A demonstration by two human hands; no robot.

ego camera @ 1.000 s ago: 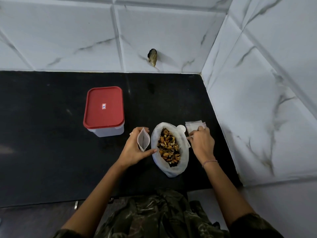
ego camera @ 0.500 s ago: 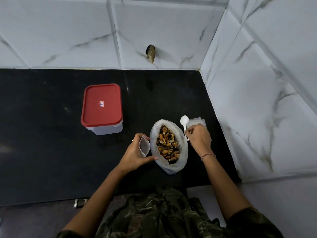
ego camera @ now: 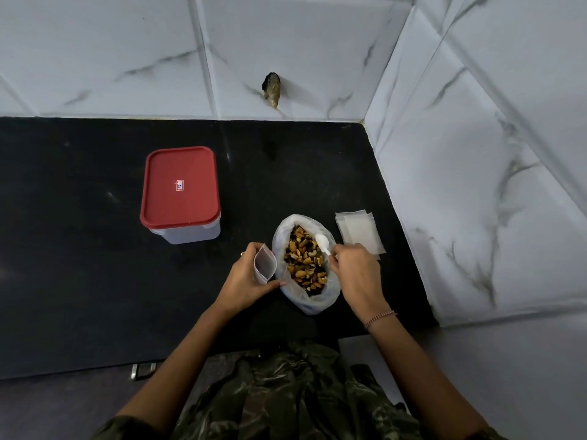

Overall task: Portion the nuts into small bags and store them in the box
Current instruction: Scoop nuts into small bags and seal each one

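Note:
A large clear plastic bag [ego camera: 317, 300] lies open on the black counter [ego camera: 79, 265], full of mixed nuts [ego camera: 305, 260]. My left hand [ego camera: 247, 277] holds a small empty zip bag [ego camera: 264, 263] upright with its mouth open, just left of the big bag. My right hand [ego camera: 355, 271] grips the handle of a white plastic spoon [ego camera: 323, 242], whose bowl hovers over the nuts. A stack of small empty bags [ego camera: 360, 231] lies to the right. The storage box [ego camera: 181, 193], clear with a red lid on, stands to the upper left.
Marble-tiled walls [ego camera: 476, 185] close the counter at the back and on the right. A dark hole or fitting [ego camera: 271, 89] sits in the back wall. A metal drawer handle [ego camera: 143, 369] shows under the counter's front edge.
My right hand picked the spoon up from beside the stack of small bags and brought it left over the nuts. The left hand kept holding the small bag open.

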